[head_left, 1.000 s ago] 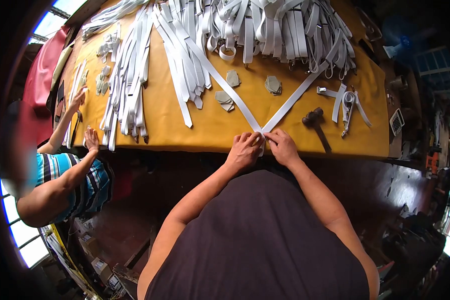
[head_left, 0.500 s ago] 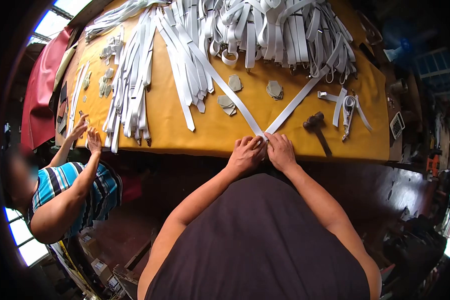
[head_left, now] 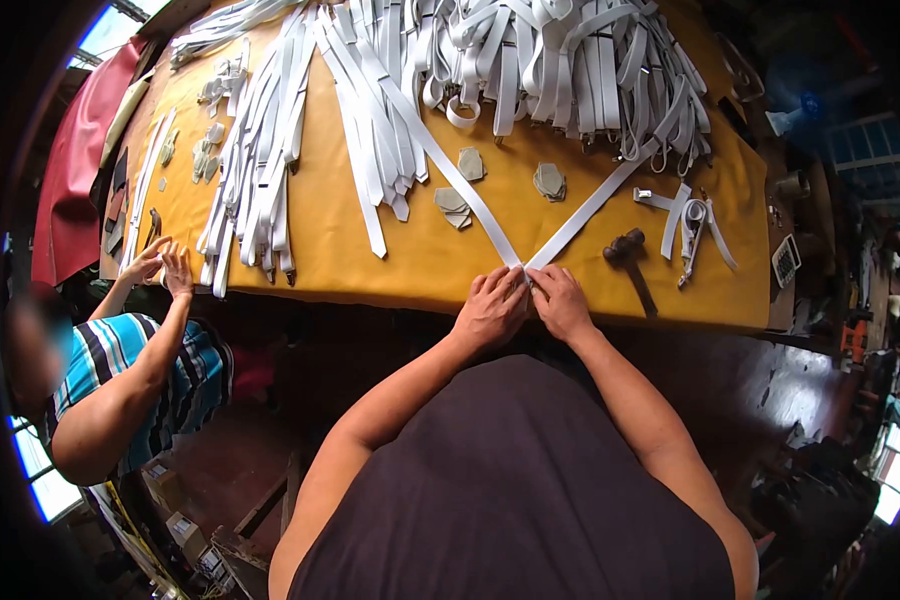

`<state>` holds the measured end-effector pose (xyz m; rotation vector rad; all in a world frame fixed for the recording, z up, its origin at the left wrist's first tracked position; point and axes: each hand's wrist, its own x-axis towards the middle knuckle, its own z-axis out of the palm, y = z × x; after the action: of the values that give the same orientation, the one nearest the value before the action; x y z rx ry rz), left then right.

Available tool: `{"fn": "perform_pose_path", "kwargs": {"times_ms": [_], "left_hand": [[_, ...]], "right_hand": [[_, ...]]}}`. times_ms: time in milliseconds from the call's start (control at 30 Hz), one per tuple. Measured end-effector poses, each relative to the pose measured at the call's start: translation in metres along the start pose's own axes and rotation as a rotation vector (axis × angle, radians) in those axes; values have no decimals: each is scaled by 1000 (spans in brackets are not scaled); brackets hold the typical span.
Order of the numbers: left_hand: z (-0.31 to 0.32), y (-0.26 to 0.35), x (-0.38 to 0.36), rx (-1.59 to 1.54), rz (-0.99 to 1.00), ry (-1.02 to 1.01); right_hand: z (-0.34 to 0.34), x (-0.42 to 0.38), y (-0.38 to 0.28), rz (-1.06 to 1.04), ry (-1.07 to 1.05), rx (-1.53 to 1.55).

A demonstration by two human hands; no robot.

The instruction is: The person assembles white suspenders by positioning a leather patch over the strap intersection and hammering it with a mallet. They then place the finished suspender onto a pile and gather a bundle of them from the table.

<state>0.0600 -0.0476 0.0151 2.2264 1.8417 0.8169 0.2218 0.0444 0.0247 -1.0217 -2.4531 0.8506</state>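
Two long white straps (head_left: 467, 190) (head_left: 588, 208) come together in a V at the table's front edge. My left hand (head_left: 492, 306) is closed on the end of the left strap, fingers bent at the meeting point. Beside it, my right hand (head_left: 560, 302) pinches the right strap's end. Both hands touch at the fingertips, which partly hide the joined ends. The straps run up the table, one to each side, toward heaps of similar white straps (head_left: 530, 60).
The table has a yellow cover (head_left: 320, 250). Small grey-green patches (head_left: 452, 207) lie in stacks between the straps. A hammer (head_left: 630, 268) lies right of my hands, near a coiled strap with a clip (head_left: 692, 235) and a calculator (head_left: 786, 260). A co-worker in a striped shirt (head_left: 150, 370) sits at left.
The view has shifted slightly. My hands stay at the strap ends with almost the same grip. The co-worker's hands have moved a little down and left.
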Motion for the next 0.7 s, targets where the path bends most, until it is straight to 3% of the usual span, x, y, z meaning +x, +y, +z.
{"fn": "perform_pose_path", "kwargs": {"times_ms": [167, 400, 533, 600, 667, 700], "left_hand": [[-9, 4, 5, -15, 2, -33], [-8, 4, 7, -10, 8, -27], [-4, 1, 4, -21, -54, -162], [0, -3, -1, -14, -61, -120], [2, -7, -4, -45, -30, -97], [2, -9, -4, -65, -7, -68]], "right_hand": [[-7, 8, -11, -35, -68, -181], [-5, 9, -6, -91, -55, -199], [-8, 12, 5, -80, -66, -11], [-10, 20, 3, 128, -25, 247], [-18, 45, -19, 111, 9, 248], [-19, 61, -30, -5, 17, 174]]}}
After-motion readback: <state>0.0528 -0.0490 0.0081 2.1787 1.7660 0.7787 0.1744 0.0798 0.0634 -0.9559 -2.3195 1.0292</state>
